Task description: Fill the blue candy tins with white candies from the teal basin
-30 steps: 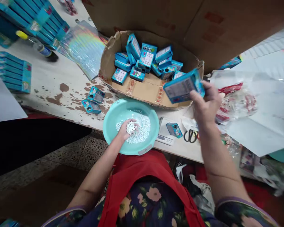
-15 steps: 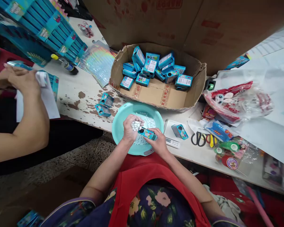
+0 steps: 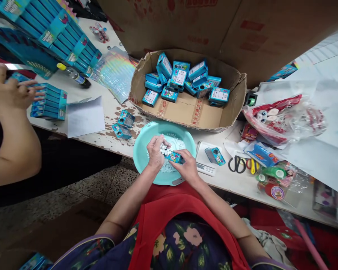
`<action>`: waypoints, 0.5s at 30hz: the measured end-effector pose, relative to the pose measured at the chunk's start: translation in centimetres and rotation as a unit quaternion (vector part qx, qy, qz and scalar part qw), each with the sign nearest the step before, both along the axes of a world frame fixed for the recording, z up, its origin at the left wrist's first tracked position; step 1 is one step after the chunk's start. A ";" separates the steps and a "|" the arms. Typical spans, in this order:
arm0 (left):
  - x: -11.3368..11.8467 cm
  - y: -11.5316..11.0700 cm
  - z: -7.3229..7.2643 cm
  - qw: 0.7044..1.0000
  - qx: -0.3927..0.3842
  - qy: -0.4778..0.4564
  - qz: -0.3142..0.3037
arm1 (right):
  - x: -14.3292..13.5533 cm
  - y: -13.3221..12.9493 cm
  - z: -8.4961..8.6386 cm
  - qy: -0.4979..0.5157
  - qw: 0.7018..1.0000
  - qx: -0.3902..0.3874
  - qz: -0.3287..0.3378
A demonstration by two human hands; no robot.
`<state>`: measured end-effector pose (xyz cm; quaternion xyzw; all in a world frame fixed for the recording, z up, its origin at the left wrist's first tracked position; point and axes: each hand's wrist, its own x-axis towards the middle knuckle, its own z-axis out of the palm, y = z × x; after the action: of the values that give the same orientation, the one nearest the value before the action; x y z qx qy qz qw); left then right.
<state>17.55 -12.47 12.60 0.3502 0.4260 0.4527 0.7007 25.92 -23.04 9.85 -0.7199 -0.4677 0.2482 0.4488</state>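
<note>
Over a mint-green basin (image 3: 141, 150) with small white pieces in it, my left hand (image 3: 156, 152) is cupped round a handful of white pieces (image 3: 165, 150). My right hand (image 3: 188, 164) grips a small blue box (image 3: 175, 157), whose left end touches the white pieces. Another blue box (image 3: 215, 156) rests on a white scale (image 3: 204, 168) right of the basin. Two blue boxes (image 3: 126, 118) sit on the table to the left. Behind the basin, a cut-down carton (image 3: 183, 107) holds several blue boxes.
At the left, another person's hand (image 3: 12, 90) is beside stacked display boxes (image 3: 49, 101). A white paper (image 3: 86, 117) and a bottle (image 3: 74, 77) lie nearby. Black scissors (image 3: 237, 164), tape rolls (image 3: 277, 191) and a plastic bag (image 3: 287, 120) are on the right.
My left hand has tilted slightly, and its white pieces sit closer over the box's end. At the left, the other person's hands moved away from the paper, which now lies on the table.
</note>
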 end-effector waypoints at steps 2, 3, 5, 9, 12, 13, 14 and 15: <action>0.1 -0.1 0.2 1.000 0.005 -0.001 -0.008 | 0.2 0.0 0.1 -0.003 1.000 0.000 0.005; 0.2 -0.1 0.2 1.000 0.007 -0.003 -0.015 | 0.3 0.0 0.1 -0.004 1.000 0.001 0.005; 0.3 -0.3 0.3 1.000 0.009 -0.003 -0.022 | 0.4 0.0 0.2 -0.004 1.000 0.004 0.004; 0.5 -0.5 0.2 1.000 0.004 0.003 -0.030 | 0.5 0.0 0.3 0.005 1.000 0.013 -0.001; 0.6 -0.4 0.0 1.000 0.006 0.018 -0.007 | 0.4 0.2 0.5 0.017 1.000 0.011 -0.003; 0.6 -0.4 -0.1 1.000 0.007 0.027 0.003 | 0.4 0.2 0.5 0.020 1.000 0.009 -0.005; 0.6 -0.3 -0.1 0.999 0.007 0.034 0.009 | 0.4 0.2 0.5 0.022 1.000 0.007 -0.007; 0.5 -0.3 -0.2 0.999 0.008 0.039 0.010 | 0.3 0.2 0.6 0.023 1.000 0.007 -0.009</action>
<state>18.08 -12.77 12.38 0.3688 0.4534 0.4488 0.6760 26.24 -22.85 10.40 -0.7149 -0.4524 0.2576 0.4668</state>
